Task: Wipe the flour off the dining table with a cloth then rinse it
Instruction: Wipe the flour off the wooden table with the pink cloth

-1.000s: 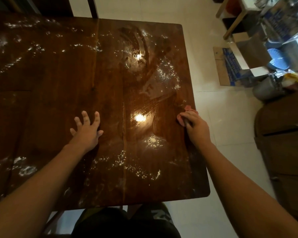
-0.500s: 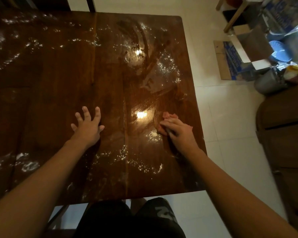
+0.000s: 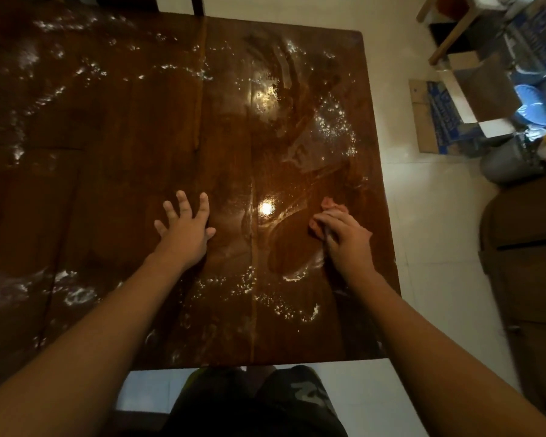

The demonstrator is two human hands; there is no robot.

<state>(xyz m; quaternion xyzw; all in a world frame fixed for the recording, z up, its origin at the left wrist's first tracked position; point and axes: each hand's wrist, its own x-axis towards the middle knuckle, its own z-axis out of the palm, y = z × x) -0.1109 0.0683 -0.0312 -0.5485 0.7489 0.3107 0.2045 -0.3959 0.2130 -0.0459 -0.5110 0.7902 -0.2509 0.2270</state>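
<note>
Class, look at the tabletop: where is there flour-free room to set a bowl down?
The cleanest patch lies beyond the left hand, between the far flour trail and the near-left clumps. Flour crowds the near edge and far right, by the right hand with its cloth.

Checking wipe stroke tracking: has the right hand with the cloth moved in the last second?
Yes. The right hand swept the cloth inward from the table's right edge, then partway back toward it.

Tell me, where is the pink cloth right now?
The pink cloth lies bunched under the right hand on the dining table, near its right edge, just right of the bright light glare.
</note>
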